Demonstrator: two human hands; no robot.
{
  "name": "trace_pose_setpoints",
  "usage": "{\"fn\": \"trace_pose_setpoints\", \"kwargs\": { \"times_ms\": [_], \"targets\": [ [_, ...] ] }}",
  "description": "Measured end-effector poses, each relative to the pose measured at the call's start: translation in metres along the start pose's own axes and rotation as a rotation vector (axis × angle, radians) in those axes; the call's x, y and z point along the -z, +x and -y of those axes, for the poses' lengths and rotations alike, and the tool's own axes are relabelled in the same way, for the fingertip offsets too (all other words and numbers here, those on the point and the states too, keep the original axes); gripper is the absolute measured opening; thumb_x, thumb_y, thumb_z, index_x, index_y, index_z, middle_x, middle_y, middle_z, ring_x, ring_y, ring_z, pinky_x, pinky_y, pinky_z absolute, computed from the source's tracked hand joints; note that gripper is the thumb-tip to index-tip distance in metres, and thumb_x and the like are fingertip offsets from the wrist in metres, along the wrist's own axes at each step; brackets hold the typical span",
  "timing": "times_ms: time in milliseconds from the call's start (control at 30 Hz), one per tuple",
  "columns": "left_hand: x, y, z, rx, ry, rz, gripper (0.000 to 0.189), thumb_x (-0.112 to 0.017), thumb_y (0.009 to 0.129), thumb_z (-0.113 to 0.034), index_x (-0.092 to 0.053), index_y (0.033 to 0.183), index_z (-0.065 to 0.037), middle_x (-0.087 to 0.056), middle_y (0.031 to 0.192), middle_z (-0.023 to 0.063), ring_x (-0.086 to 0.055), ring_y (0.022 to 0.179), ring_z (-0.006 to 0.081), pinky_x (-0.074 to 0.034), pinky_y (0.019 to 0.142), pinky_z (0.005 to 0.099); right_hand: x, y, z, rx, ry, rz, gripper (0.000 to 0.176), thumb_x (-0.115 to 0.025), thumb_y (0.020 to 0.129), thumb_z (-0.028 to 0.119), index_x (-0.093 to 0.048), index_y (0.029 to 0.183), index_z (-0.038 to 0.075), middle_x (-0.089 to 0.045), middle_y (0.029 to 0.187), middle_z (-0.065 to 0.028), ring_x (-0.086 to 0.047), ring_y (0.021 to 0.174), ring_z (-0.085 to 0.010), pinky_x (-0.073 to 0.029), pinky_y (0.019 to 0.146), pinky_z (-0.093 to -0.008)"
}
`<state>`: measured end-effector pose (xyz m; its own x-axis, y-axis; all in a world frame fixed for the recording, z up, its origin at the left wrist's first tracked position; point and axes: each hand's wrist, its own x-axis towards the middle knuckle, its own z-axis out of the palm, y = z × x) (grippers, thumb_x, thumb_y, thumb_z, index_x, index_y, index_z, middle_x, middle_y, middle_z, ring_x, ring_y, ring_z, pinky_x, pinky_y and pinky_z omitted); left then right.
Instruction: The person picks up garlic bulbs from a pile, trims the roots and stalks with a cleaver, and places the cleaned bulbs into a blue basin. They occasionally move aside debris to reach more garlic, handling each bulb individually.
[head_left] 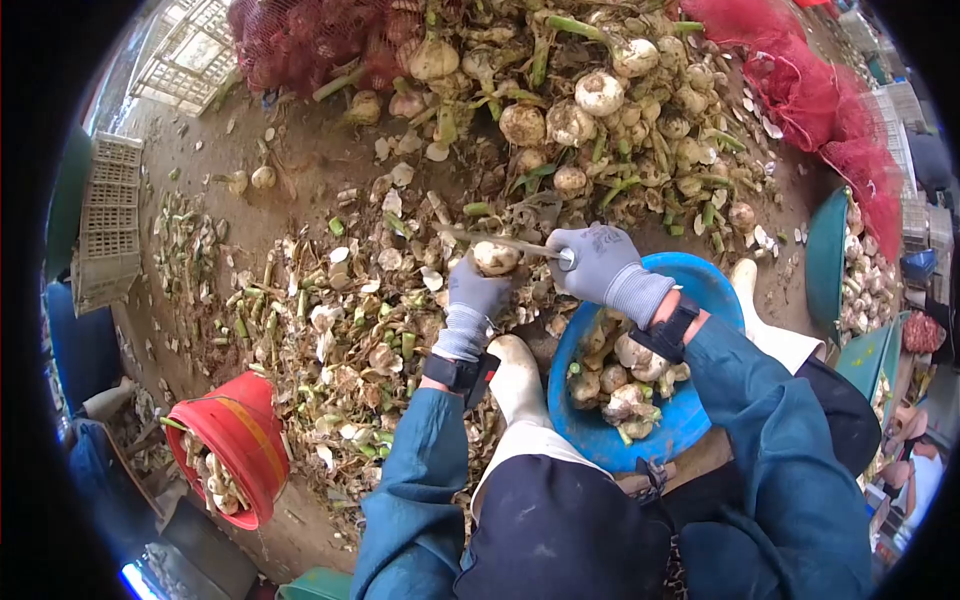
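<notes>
We look down on the big heap of bulbs [590, 110] across the far ground, with the blue basin [715, 285] by our right knee and the red bucket [240, 430] off to the left. Our gloved left hand [475, 295] has its fingers clamped round one bulb [495, 258] at the heap's near edge. Our right hand [600, 265] grips the knife [500, 241] tightly, blade against that bulb's top.

Gloved left hand [474, 298] gripping bulb [495, 257], right hand [598, 262] holding knife [497, 241], blue basin [690, 420] below
</notes>
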<state>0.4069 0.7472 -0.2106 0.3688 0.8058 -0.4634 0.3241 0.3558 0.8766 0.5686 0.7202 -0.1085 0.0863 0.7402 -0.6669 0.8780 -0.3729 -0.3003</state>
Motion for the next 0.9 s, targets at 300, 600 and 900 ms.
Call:
{"fn": "trace_pose_setpoints", "kwargs": {
  "times_ms": [300,600,900],
  "targets": [
    [0.001,-0.015,-0.006,-0.394,0.372,-0.045,0.022,-0.068,0.064,-0.007,-0.061,0.085,-0.003,-0.062,0.081,0.0063,-0.058,0.072,0.0132,-0.047,0.065,0.0258,-0.002,-0.005,0.013,0.145,-0.231,-0.083,0.021,-0.057,0.066,0.021,-0.052,0.086,0.015,-0.058,0.078,-0.0065,-0.057,0.075,-0.0257,-0.045,0.066,-0.0361],
    [0.005,-0.038,-0.040,-0.304,0.027,-0.249,0.034,-0.071,0.063,-0.008,-0.055,0.092,-0.002,-0.060,0.076,0.0052,-0.057,0.068,0.0127,-0.047,0.065,0.0217,-0.010,0.019,-0.073,-0.141,0.501,-0.156,0.032,-0.060,0.071,0.033,-0.060,0.090,0.008,-0.060,0.067,-0.0075,-0.059,0.062,-0.0175,-0.046,0.054,-0.0306],
    [0.000,-0.030,-0.051,-0.625,0.323,-0.245,0.055,-0.069,0.062,-0.016,-0.045,0.111,-0.007,-0.050,0.100,0.0133,-0.051,0.087,0.0227,-0.044,0.075,0.0308,-0.009,0.024,-0.013,0.086,1.460,-0.021,0.023,-0.066,0.068,0.014,-0.060,0.087,0.003,-0.059,0.073,-0.0018,-0.055,0.062,-0.0095,-0.045,0.054,-0.0220]
  ]
}}
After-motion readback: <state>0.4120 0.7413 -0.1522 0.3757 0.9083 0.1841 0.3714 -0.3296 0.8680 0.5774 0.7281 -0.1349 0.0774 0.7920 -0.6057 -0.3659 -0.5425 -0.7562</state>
